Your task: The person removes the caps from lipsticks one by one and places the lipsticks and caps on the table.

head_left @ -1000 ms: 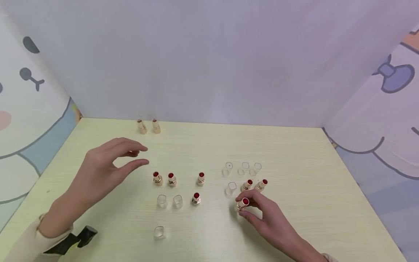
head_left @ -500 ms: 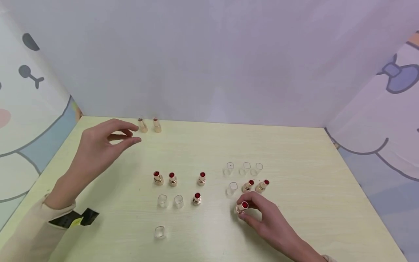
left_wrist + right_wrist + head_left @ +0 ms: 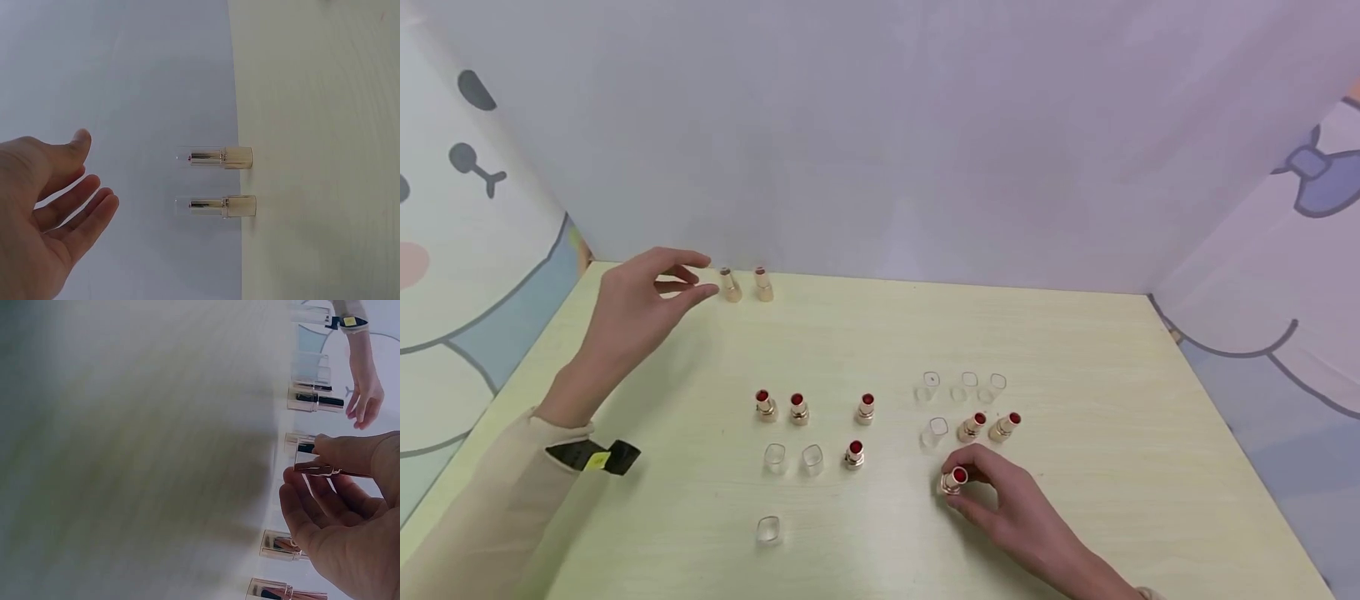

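At the back left, my left hand [image 3: 642, 307] hovers with thumb and fingers apart, holding nothing. Right beside its fingertips stand two gold lipsticks, one nearer [image 3: 731, 286] and one farther right [image 3: 763, 285]; the left wrist view shows transparent caps over both, one on the upper lipstick [image 3: 220, 157] and one on the lower lipstick [image 3: 222, 206]. My right hand [image 3: 1011, 504] pinches an uncapped gold lipstick [image 3: 954, 481] with a dark red top, low at the front right. In the right wrist view, thumb and fingers hold its base [image 3: 306, 457].
Uncapped lipsticks stand mid-table, including one at the left [image 3: 766, 406] and one near the centre [image 3: 854, 455]. Two more, one of them [image 3: 972, 427], stand just behind my right hand. Several transparent caps stand about, among them a front one [image 3: 768, 531] and a back one [image 3: 931, 385]. A pale wall [image 3: 880, 142] rises behind.
My left hand has moved back, away from the mid-table lipsticks, to beside the two capped ones. My right hand keeps hold of its lipstick in almost the same place.
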A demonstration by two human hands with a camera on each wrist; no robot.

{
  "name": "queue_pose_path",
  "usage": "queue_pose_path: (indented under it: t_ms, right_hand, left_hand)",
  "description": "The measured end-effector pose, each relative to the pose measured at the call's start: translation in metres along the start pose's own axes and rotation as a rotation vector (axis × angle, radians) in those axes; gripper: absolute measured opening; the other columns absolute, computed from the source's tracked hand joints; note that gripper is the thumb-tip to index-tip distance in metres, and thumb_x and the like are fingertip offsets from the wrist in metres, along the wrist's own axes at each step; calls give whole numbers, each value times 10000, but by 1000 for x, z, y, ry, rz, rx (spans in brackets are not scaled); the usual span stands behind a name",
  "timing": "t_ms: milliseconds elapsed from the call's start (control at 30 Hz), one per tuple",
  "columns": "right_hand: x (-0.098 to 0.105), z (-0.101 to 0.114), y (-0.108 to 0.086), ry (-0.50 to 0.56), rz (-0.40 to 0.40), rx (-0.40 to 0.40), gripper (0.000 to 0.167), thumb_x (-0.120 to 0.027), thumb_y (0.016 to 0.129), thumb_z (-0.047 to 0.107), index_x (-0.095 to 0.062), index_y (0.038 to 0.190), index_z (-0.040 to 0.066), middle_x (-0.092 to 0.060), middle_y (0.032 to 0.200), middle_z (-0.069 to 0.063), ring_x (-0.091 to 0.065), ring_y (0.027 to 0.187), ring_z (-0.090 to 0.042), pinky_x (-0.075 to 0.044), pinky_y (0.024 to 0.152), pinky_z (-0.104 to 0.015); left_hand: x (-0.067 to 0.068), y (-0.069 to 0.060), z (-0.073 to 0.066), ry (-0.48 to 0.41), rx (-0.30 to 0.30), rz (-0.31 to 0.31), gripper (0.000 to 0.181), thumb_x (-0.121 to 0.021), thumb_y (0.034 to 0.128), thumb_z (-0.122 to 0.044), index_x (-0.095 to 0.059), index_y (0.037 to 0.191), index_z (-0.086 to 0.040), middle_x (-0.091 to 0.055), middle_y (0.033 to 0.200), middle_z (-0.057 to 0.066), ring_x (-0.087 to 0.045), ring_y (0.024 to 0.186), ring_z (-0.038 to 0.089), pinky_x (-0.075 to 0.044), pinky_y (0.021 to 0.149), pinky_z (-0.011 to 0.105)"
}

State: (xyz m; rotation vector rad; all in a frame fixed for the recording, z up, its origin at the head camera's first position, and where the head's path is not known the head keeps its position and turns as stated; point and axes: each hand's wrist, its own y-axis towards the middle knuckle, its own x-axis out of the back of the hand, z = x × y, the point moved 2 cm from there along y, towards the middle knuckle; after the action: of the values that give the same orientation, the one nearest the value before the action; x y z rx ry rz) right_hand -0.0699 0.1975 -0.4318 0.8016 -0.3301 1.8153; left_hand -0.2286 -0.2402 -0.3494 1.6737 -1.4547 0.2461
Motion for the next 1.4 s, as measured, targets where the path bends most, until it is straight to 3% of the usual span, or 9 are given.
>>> queue_pose_path:
  t_ms: [233,433,500,567,633,700,967,1400]
  right_hand:
    - [0,-2,-3,-10,15,-28,466,-846,833,-9,-622,1084,314,-653,999,221,-636,930,4,-606,890,-237]
    - [0,-2,-4,-19,46,-40,441,-850,840,22,-623,1079,314,-664,995,210,-642,931,6,-608,883,-244]
    - [0,-2,-4,-21,55,-44,441,-855,837,30,-624,1078,318,-669,1000,214,-649,935,7,-606,886,-243]
    - [-1,-2,-5,-26,60,-49,439,-858,835,37,-625,1073,322,-667,998,219,-648,939,9,-601,886,-239]
    - [-1,-2,-4,-30,63,-51,436,-860,833,37,-625,1065,322,-666,992,222,-648,940,11,-598,884,-237]
    - [-1,-2,-4,-31,66,-50,432,-860,830,32,-627,1056,317,-666,984,222,-648,938,12,-598,881,-234]
    - [-2,-1,-4,-9,81,-25,417,-847,835,3,-640,1063,284,-671,980,203,-647,937,6,-596,872,-214]
    - [-5,-3,-3,1,91,4,389,-848,839,14,-640,1073,244,-664,991,189,-647,920,9,-592,855,-196]
  left_hand:
    - [-11,13,9,18,44,39,386,-834,902,-138,-725,1271,-99,-735,1200,115,-546,889,-108,-401,810,-69]
    - [-25,22,17,21,89,83,395,-815,918,-136,-705,1295,-87,-719,1256,125,-692,1042,256,-400,795,-52]
    - [-28,23,21,26,93,97,403,-810,922,-131,-698,1306,-88,-709,1282,127,-686,1102,320,-517,863,67]
    - [-32,24,26,32,91,109,412,-807,925,-133,-692,1318,-87,-694,1311,140,-668,1149,346,-594,935,265]
    - [-35,26,29,44,95,128,426,-799,933,-137,-680,1338,-83,-671,1352,165,-643,1201,385,-596,961,476]
    - [-37,26,31,53,105,152,446,-793,938,-138,-664,1361,-74,-644,1396,192,-628,1224,431,-571,962,581]
    - [-48,26,41,81,150,227,494,-775,942,-112,-620,1405,-38,-572,1478,228,-600,1257,461,-555,985,595]
    - [-62,28,46,55,113,117,289,-687,976,10,-679,1264,31,-627,1286,242,-647,1116,421,-578,923,580]
